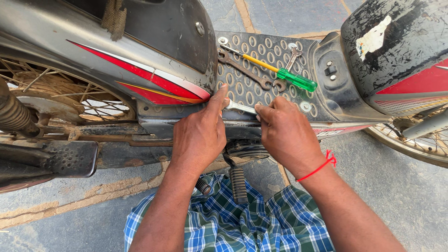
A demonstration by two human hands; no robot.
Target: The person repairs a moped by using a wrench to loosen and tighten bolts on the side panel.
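Observation:
My left hand (pixel 200 133) presses its thumb and fingertips on the head end of a small silver spanner (pixel 240 108), at the edge of the scooter's black footboard (pixel 254 91). Beside it, my right hand (pixel 287 133), a red thread around its wrist, grips the same spanner's other end. On the footboard lie a screwdriver with a yellow shaft and green handle (pixel 284 76), a long rusty spanner (pixel 245 71) and a smaller spanner (pixel 287 70).
The scooter's grey body panel with red stripes (pixel 140 70) is at left, over a spoked wheel (pixel 60 95). A black front panel (pixel 396 51) and another wheel (pixel 420 140) are at right. A kick lever (pixel 238 182) sticks out over my checked cloth (pixel 242 219). Stone paving lies below.

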